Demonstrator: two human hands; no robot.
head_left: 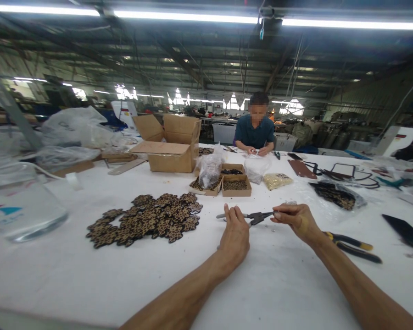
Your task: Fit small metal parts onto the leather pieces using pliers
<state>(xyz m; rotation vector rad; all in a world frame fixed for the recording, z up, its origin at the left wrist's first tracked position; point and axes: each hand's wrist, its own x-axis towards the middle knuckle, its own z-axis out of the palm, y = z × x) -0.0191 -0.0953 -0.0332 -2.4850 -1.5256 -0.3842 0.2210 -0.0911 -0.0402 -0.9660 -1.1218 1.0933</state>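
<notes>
My left hand (234, 233) is wrapped round the grey handles of a pair of pliers (258, 217), whose narrow jaws point right. At the jaw tips, my right hand (298, 221) pinches something too small to make out. A second pair of pliers (356, 245), with black and yellow handles, lies partly behind my right forearm. Left of my hands spreads a pile of leopard-print, dark-edged cutout pieces (158, 215). Beyond my hands stand small cardboard boxes of little metal-coloured parts (236, 185) and black parts (231, 171).
An open carton (172, 156) stands farther back, beside clear plastic bags (210, 168). A bag of pale pieces (277, 180) and a bag of dark leopard-print pieces (335, 195) lie to the right. A water jug (24, 206) is at the left. A co-worker (255, 128) sits across the table.
</notes>
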